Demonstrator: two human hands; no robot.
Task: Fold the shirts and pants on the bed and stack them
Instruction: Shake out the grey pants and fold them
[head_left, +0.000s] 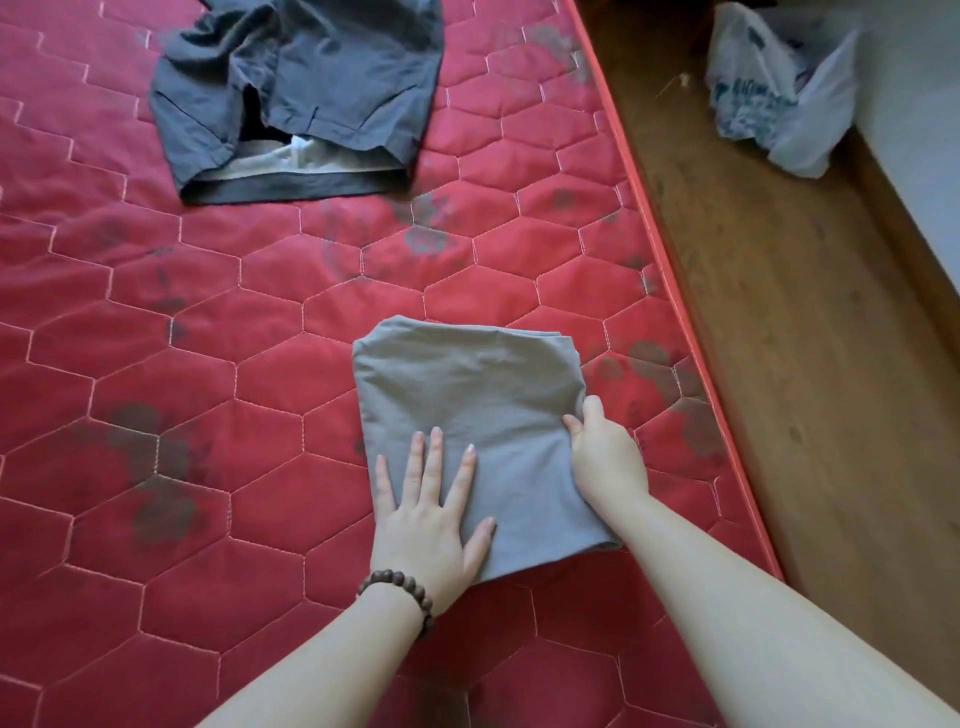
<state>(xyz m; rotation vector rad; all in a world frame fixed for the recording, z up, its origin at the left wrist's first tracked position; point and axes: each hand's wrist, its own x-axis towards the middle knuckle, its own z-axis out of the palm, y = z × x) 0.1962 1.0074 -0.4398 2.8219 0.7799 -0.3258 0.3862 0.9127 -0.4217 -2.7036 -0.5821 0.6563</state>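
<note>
Head view: our left hand presses flat, right hand pinches the folded shirt — soft, light; we'd lift by its edges.

Hidden and cut-off parts on the bed

The dark shorts run off the picture's top edge; the right hand tucks its fingertips under the folded grey shirt; the plastic bag print is unreadable.

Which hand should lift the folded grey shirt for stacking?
Right hand, probably: it already pinches the folded grey shirt at its right edge. Left hand lies flat on top.
</note>
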